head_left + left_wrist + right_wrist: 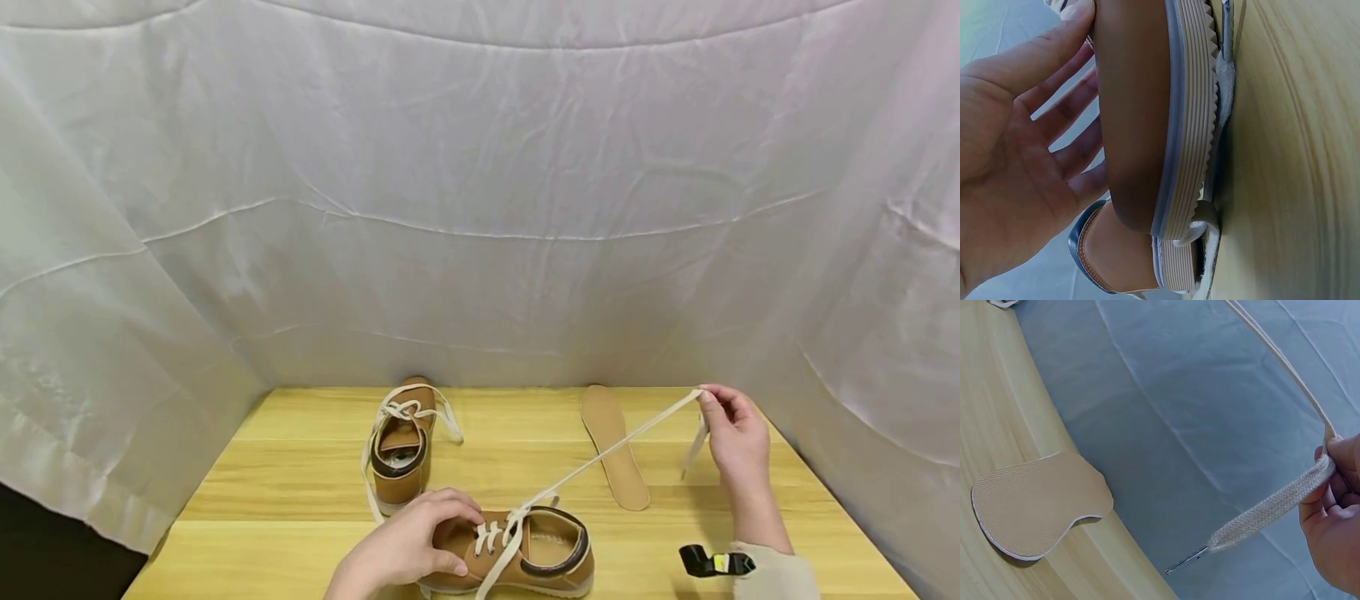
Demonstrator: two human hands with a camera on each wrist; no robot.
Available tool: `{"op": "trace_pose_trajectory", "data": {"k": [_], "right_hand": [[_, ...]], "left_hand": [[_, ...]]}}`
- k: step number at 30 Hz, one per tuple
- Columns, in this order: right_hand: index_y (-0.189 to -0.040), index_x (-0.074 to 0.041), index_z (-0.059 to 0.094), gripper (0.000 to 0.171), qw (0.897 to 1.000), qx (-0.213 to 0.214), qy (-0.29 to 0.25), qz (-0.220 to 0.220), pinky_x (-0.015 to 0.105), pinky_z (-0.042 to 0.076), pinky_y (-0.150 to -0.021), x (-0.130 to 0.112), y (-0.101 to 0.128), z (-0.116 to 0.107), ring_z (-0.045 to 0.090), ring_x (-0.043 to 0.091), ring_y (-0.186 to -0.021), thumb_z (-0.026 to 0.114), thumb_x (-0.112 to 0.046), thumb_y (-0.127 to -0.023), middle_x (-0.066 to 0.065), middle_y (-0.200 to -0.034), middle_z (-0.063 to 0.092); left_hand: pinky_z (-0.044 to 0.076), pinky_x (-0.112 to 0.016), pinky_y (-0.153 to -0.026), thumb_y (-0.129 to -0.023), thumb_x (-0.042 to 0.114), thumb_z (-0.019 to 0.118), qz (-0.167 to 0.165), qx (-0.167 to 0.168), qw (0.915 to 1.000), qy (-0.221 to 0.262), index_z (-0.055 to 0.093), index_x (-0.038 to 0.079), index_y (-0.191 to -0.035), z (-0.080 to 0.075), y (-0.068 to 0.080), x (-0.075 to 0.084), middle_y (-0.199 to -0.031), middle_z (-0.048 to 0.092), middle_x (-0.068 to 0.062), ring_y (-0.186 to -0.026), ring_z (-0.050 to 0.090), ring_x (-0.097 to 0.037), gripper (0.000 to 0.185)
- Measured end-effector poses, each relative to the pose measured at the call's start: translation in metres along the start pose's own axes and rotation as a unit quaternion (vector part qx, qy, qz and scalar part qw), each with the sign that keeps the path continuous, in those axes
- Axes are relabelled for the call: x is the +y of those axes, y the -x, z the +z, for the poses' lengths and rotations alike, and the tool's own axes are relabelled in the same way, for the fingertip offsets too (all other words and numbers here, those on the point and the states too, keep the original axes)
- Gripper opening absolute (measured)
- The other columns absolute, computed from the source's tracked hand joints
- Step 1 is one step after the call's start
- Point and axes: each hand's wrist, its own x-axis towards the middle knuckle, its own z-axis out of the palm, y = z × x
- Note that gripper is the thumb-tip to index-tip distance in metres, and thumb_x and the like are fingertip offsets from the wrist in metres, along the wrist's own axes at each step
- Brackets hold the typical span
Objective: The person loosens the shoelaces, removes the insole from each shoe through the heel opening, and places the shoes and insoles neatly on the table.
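Observation:
A brown lace-up shoe [577, 575] lies sideways at the table's front, its toe to the left. My left hand [420, 537] holds the toe end, with the thumb on the near side and fingers across the far side; its sole edge shows in the left wrist view. From the eyelets a cream shoelace [630, 436] runs taut up to the right. My right hand [738, 437] pinches it between thumb and fingers, above the table. The lace's free end, with its tip [1186, 560], hangs below those fingers. Another lace end droops over the shoe's near side.
Behind and to the left stands a second brown shoe [401, 486], toe away, with loose laces draped around it. A tan insole [622, 479] lies beyond the held shoe, to the right. Grey cloth [525, 292] hangs around the wooden table [285, 475].

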Motion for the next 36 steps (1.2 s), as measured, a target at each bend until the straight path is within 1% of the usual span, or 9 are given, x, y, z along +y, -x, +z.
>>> {"op": "trace_pose_trajectory", "data": {"k": [6,9,12,13,16,22,26,31,36], "right_hand": [[-0.106,-0.012,0.074,0.009,0.999,0.033,-0.024,0.015,0.007,0.047,-0.067,-0.0011,-0.0045,-0.0045,0.056,0.003,-0.084,0.069,-0.017,-0.101,-0.015,-0.086,0.065],[-0.105,-0.012,0.074,0.008,0.999,0.037,-0.029,0.009,0.007,0.048,-0.069,-0.0021,-0.0049,-0.0043,0.057,0.004,-0.085,0.069,-0.016,-0.101,-0.014,-0.087,0.066],[-0.107,-0.009,0.074,0.011,0.999,0.042,-0.03,0.005,0.007,0.047,-0.068,-0.0018,-0.0044,-0.0046,0.056,0.003,-0.084,0.069,-0.016,-0.101,-0.015,-0.085,0.066],[-0.108,-0.006,0.073,0.012,0.998,0.047,-0.035,0.004,0.007,0.047,-0.067,-0.0017,-0.0042,-0.0044,0.056,0.003,-0.083,0.069,-0.015,-0.101,-0.014,-0.084,0.066],[-0.107,-0.005,0.074,0.012,0.997,0.06,-0.048,-0.002,0.007,0.046,-0.066,-0.001,-0.0035,-0.0047,0.056,0.003,-0.08,0.069,-0.015,-0.101,-0.013,-0.083,0.066],[-0.104,-0.008,0.075,0.009,0.993,0.08,-0.08,-0.013,0.006,0.047,-0.065,-0.0006,-0.0038,-0.0049,0.056,0.002,-0.079,0.069,-0.014,-0.1,-0.012,-0.083,0.067],[-0.1,-0.009,0.075,0.006,0.991,0.093,-0.089,-0.033,0.006,0.047,-0.064,0.0012,-0.0044,-0.0041,0.056,0.001,-0.078,0.069,-0.01,-0.1,-0.013,-0.082,0.067],[-0.099,-0.01,0.075,0.008,0.989,0.106,-0.096,-0.047,0.005,0.046,-0.065,0.0034,-0.0054,-0.004,0.056,0.0,-0.079,0.068,-0.007,-0.1,-0.014,-0.081,0.065],[-0.096,-0.012,0.076,0.012,0.986,0.121,-0.105,-0.053,0.004,0.047,-0.068,0.0025,-0.0047,-0.0038,0.056,0.003,-0.082,0.067,-0.005,-0.1,-0.012,-0.083,0.064]], "left_hand": [[0.049,-0.036,-0.108,-0.082,0.031,0.088,-0.001,-0.001,1.0,0.002,0.071,0.027,-0.127,-0.0021,-0.0012,-0.0011,-0.132,0.064,0.013,-0.127,0.057,-0.013,0.048],[0.049,-0.036,-0.108,-0.082,0.031,0.088,-0.005,0.001,0.9999,0.009,0.071,0.027,-0.127,-0.0032,-0.0001,-0.0006,-0.132,0.064,0.013,-0.127,0.057,-0.013,0.048],[0.05,-0.034,-0.106,-0.082,0.03,0.088,-0.008,0.0,0.9997,0.022,0.071,0.027,-0.126,-0.003,0.0009,-0.0006,-0.131,0.064,0.014,-0.126,0.057,-0.012,0.047],[0.05,-0.034,-0.106,-0.082,0.03,0.089,-0.006,-0.001,0.9997,0.025,0.071,0.027,-0.126,-0.0026,0.0012,-0.0005,-0.13,0.064,0.014,-0.125,0.057,-0.011,0.047],[0.05,-0.032,-0.105,-0.082,0.028,0.089,0.0,0.004,0.9997,0.025,0.072,0.025,-0.125,-0.0009,0.0011,-0.001,-0.13,0.065,0.013,-0.124,0.058,-0.011,0.047],[0.05,-0.033,-0.106,-0.081,0.026,0.089,0.011,0.009,0.9998,0.011,0.071,0.025,-0.126,0.0002,0.0003,-0.002,-0.131,0.066,0.01,-0.124,0.058,-0.011,0.048],[0.05,-0.034,-0.107,-0.082,0.027,0.089,0.01,0.008,0.9999,0.007,0.071,0.025,-0.126,-0.0008,0.0007,-0.0014,-0.131,0.065,0.011,-0.125,0.058,-0.012,0.048],[0.05,-0.033,-0.106,-0.082,0.027,0.089,0.008,0.006,0.9999,0.009,0.071,0.025,-0.126,-0.0014,0.0005,-0.0007,-0.131,0.065,0.011,-0.125,0.058,-0.011,0.047],[0.05,-0.033,-0.107,-0.083,0.027,0.088,0.006,0.003,0.9999,0.01,0.071,0.025,-0.127,-0.0019,0.0004,0.0,-0.131,0.064,0.012,-0.125,0.058,-0.011,0.047]]}}
